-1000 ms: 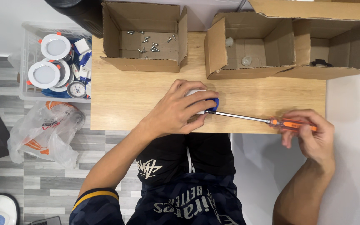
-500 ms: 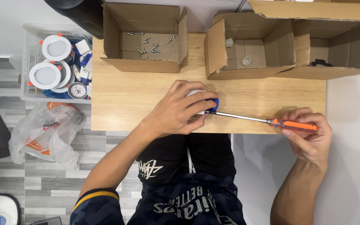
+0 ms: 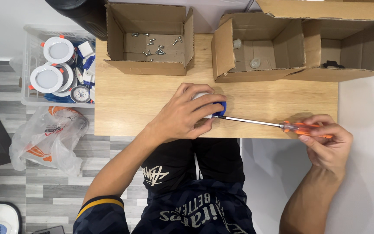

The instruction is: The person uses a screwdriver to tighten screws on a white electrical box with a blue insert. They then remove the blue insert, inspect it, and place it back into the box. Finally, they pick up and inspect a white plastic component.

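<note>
Small white-and-blue fixture (image 3: 215, 108): light, rigid, likely slippery plastic; left hand (image 3: 185, 115) cups it against table (image 3: 130, 104). Right hand (image 3: 327, 143) pinches screwdriver (image 3: 273, 125) by orange handle.

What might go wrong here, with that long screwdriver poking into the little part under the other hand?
The long orange-handled screwdriver meets the small white-and-blue round part right beside the left hand, so a slip of the tip could jab the fingers. The right hand holds the handle out past the wooden table edge, so the shaft may wobble. The part also sits near the front edge and might slide off.
</note>
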